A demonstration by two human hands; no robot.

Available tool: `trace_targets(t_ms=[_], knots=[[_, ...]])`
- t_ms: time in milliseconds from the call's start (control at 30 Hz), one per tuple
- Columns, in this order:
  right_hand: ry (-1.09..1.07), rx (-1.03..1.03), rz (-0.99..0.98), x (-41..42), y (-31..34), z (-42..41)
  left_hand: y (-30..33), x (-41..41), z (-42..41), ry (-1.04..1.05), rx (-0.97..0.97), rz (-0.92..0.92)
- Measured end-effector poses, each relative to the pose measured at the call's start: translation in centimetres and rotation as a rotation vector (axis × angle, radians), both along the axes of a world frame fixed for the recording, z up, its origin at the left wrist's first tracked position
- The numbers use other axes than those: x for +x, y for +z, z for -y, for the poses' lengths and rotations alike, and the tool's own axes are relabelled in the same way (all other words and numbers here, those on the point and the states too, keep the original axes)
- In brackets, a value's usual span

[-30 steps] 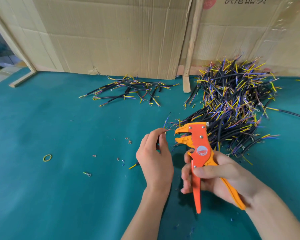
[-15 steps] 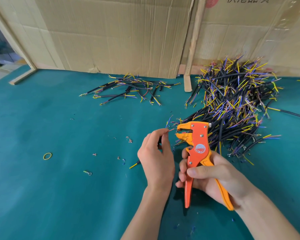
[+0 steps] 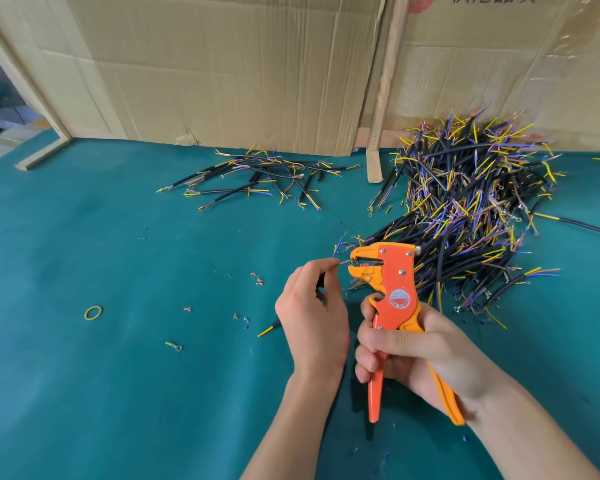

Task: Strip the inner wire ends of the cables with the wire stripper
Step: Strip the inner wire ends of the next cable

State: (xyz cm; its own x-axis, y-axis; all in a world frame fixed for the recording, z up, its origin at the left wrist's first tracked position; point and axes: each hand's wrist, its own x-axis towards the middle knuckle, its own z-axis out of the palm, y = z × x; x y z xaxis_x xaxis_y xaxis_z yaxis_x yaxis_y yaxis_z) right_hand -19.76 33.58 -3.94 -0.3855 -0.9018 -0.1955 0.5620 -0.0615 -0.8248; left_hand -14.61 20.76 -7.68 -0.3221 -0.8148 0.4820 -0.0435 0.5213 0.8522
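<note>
My left hand [image 3: 312, 317] pinched a short black cable [image 3: 270, 329] between thumb and forefinger, its yellow tail poking out below my palm and one thin inner wire [image 3: 340, 262] reaching toward the orange wire stripper [image 3: 392, 296]. My right hand [image 3: 413, 355] was wrapped round both handles, thumb laid across the front; the tool's jaws stood apart, with the wire tip right at their mouth. Whether the tip sat fully in the teeth I could not tell. To do this well, I judged I should feed only the very end in, square to the blades, hold the cable firm close to the jaws so it would not bend, then squeeze in one smooth stroke. The big unstripped cable pile [image 3: 465, 209] lay just behind the tool, and a smaller bunch [image 3: 257, 178] sat further back near the cardboard [image 3: 222, 71].
</note>
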Motion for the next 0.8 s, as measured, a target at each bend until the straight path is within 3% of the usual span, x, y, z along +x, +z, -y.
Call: trace_targets(t_ms=[800], knots=[[-0.036, 0.039, 0.000, 0.11, 0.12, 0.06, 0.10, 0.23, -0.15, -0.009, -0.007, 0.020]])
